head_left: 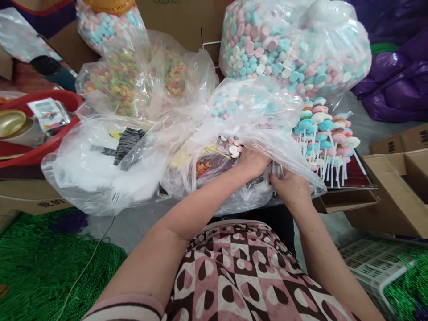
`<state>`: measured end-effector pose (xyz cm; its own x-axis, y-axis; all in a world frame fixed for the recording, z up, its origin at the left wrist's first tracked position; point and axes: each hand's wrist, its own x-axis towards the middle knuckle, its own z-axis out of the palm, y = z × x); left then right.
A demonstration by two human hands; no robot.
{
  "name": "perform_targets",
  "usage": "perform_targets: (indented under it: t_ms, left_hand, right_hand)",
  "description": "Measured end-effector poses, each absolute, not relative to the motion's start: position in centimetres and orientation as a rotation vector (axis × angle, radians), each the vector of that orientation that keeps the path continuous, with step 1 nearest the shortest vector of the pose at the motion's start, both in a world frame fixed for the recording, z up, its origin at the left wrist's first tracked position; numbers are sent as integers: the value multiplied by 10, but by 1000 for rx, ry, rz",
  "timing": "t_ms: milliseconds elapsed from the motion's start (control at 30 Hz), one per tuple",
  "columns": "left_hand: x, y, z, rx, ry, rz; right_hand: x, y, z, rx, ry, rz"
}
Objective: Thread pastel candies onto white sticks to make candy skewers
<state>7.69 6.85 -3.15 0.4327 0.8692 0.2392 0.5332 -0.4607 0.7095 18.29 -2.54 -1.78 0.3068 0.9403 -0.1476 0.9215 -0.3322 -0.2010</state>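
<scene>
My left hand [254,160] reaches into the opening of a clear plastic bag [230,203] at the table's near edge. Its fingers are hidden by plastic and the wrist's angle. Beside it lie a few pink and white marshmallow-like pieces [235,147] and some small orange and green rings [203,167]. My right hand [294,187] is closed at the bag's right side, thumb and fingers pinching the plastic. Just to its right, several white sticks carry stacked blue, pink and white marshmallow-like pieces [326,129].
Behind stands a large bag of marshmallow-like pieces [287,58], with a bag of coloured rings [133,80] to its left. A bag with white contents and black ties [133,183] lies left. A red basin [63,138] stands far left, cardboard boxes [394,191] at right.
</scene>
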Motion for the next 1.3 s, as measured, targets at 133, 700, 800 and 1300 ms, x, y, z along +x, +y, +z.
perform_targets:
  t_ms: [133, 700, 800, 1300]
  left_hand:
    - [66, 64, -25, 2445, 1271, 597]
    - [51, 57, -8, 2660, 1107, 475]
    - [56, 63, -15, 2652, 1171, 426]
    - [-13, 33, 5, 2857, 1110, 278]
  right_hand:
    - [182, -26, -17, -2466, -1791, 328]
    - [183, -27, -16, -2457, -1754, 394]
    - [183, -27, -16, -2449, -1758, 396]
    - [193, -36, -11, -2040, -1907, 299]
